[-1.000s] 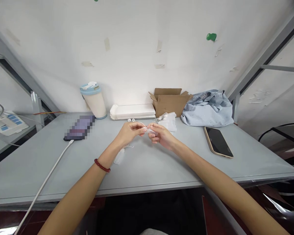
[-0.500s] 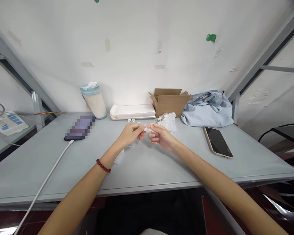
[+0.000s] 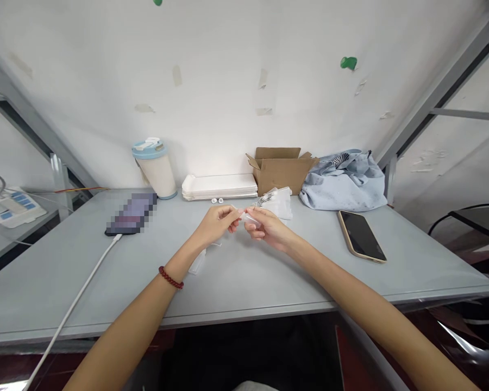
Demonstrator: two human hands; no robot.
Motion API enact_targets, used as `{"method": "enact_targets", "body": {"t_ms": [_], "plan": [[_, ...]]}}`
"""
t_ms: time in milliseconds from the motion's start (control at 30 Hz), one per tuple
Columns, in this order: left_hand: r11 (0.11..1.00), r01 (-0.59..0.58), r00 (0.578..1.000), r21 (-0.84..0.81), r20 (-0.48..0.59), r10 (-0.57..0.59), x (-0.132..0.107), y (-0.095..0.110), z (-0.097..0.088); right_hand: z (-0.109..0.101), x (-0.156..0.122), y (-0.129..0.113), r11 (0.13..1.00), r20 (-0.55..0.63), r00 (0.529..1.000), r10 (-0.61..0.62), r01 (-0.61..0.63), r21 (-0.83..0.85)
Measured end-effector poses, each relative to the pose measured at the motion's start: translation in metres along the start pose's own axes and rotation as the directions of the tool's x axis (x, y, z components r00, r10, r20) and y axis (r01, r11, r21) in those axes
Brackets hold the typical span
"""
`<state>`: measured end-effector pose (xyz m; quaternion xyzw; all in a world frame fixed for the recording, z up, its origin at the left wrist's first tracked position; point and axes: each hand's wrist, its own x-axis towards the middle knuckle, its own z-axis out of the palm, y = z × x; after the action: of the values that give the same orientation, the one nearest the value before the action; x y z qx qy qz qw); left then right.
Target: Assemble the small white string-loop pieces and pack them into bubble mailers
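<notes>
My left hand and my right hand meet above the middle of the table, fingertips almost touching. Both pinch a small translucent white plastic piece, mostly covered by the fingers; its exact kind is unclear. Just behind my right hand lies a clear plastic bag with thin metallic bits at its left side. Another translucent white piece with a thin white strand rests beside my left wrist, which wears a dark red bead bracelet. Two small round white parts sit beyond my left hand.
Along the wall stand a cup with a blue lid, a stack of white flat boxes, an open cardboard box and crumpled light-blue cloth. A phone lies right; a charging phone with white cable lies left.
Both hands hold nearly the same position, with the plastic piece turned slightly between the fingers. The whole view has shifted a little.
</notes>
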<state>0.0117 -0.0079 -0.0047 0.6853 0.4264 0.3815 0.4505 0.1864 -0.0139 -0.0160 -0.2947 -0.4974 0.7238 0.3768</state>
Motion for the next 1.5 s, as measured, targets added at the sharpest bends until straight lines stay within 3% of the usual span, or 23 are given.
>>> {"method": "enact_targets", "body": {"t_ms": [133, 333, 500, 800, 1233, 1500], "plan": [[0.999, 0.039, 0.999, 0.009, -0.015, -0.039, -0.001, 0.001, 0.002, 0.001, 0.000, 0.001, 0.999, 0.003, 1.000, 0.007, -0.007, -0.047], [0.995, -0.084, 0.996, 0.053, 0.045, 0.082, -0.002, 0.004, -0.002, 0.000, 0.000, 0.000, 1.000, -0.014, 1.000, 0.008, -0.009, -0.029], [0.996, -0.093, 0.992, 0.003, 0.089, 0.093, -0.003, 0.005, -0.003, -0.001, 0.001, 0.001, 1.000, 0.011, 1.000, 0.009, -0.009, -0.022], [0.992, 0.069, 0.986, -0.109, -0.143, -0.084, 0.001, 0.005, 0.000, -0.003, 0.004, 0.000, 0.992, -0.148, 0.986, -0.075, 0.059, -0.110], [0.998, -0.028, 0.992, -0.051, -0.124, 0.021, 0.000, 0.005, -0.001, -0.009, 0.007, 0.003, 0.979, -0.186, 0.974, -0.132, 0.098, -0.179], [0.987, 0.155, 0.986, -0.037, -0.056, -0.157, 0.002, -0.002, -0.001, -0.005, 0.005, 0.003, 0.972, -0.197, 0.966, -0.169, 0.131, -0.193]]}}
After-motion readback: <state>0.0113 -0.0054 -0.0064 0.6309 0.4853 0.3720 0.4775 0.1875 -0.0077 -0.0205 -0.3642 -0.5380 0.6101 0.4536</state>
